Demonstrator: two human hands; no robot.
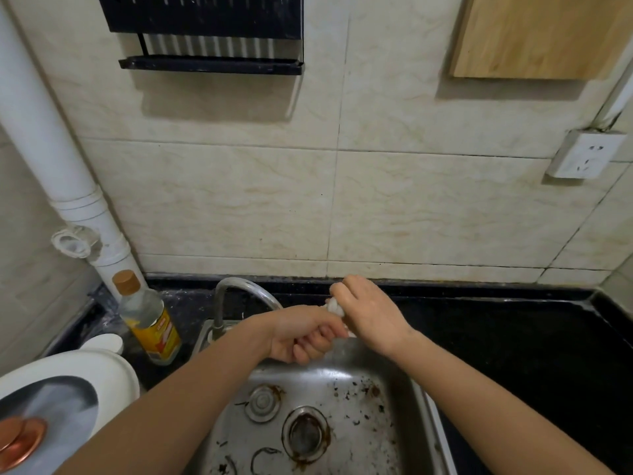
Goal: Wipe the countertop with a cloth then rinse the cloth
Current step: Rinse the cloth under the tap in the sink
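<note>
- A stainless sink point(404, 382) is set into the black worktop point(496, 337), near its left end and against its front edge; brown specks and rust rings mark the basin around the drain point(306, 434).
- A curved metal tap point(239, 291) rises at the back left corner of the sink, and its spout passes behind the left wrist.
- Left of the tap, a clear bottle point(150, 323) with a yellow label and a tan cap stands on the worktop near the back left corner, in front of a white pipe point(51, 142) that runs up the tiled wall.
- A white appliance lid point(85, 368) with a copper-coloured knob fills the front left corner.
- On the wall hang a black rack point(209, 60), a wooden board point(541, 36) and a white socket point(582, 156).
- The stretch of worktop right of the sink is dark and glossy.
- The cloth point(335, 307) is white and bunched into a tight, wrinkled roll; only a short bit shows between the two hands, the rest hidden inside them.
- It is held over the back edge of the sink, just right of the tap's spout.
- Its long axis seems to run on a slant, from the right hand at the back down towards the left hand nearer the front; the ends cannot be seen.
- The left hand point(305, 337) is a closed fist, fingers curled under and round the lower end of the cloth.
- The right hand point(368, 313) is also closed, knuckles up, gripping the upper end, and touches the left hand's fingers.
- Both bare forearms reach in across the front edge of the sink and cover part of the basin.
</note>
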